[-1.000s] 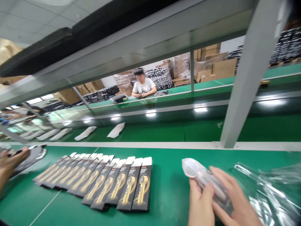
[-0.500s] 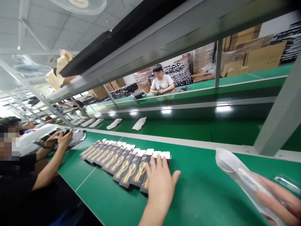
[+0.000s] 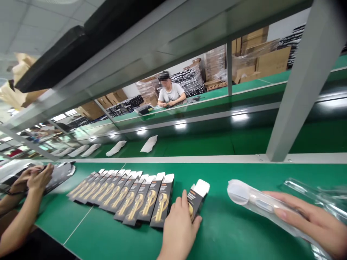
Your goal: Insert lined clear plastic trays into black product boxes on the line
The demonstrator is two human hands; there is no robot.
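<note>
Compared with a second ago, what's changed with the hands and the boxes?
The left hand left the clear packet, crossed to the row of black boxes and pulled the end box out, tilting it up. The right hand alone holds the packet now. The other boxes stayed in line on the green table.

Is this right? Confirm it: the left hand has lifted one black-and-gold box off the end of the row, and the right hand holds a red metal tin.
Not quite. In the head view, the left hand does grip a black-and-gold box pulled from the row of boxes, but the right hand holds a clear plastic blister pack with a white spoon-shaped item, not a red metal tin.
</note>
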